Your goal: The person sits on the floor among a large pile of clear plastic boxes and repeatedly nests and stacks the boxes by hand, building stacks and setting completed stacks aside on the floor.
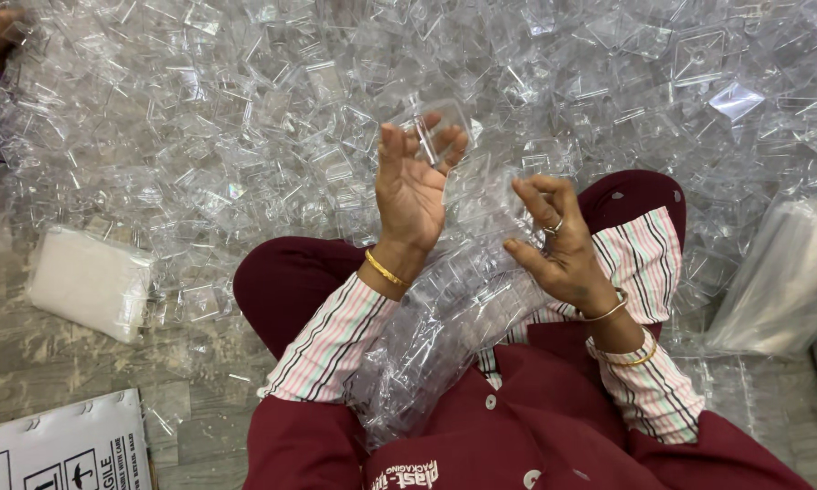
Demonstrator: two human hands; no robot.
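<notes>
clear plastic box pinched in left hand; right hand steadies nested stack.

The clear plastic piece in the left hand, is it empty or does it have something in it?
Empty: the clear plastic piece pinched in the left hand shows only fingers through its walls.

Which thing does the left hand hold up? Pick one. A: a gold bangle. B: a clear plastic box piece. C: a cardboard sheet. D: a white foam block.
B: the left hand pinches a clear plastic box piece in its fingertips, above the stack of clear pieces in the lap.
</notes>
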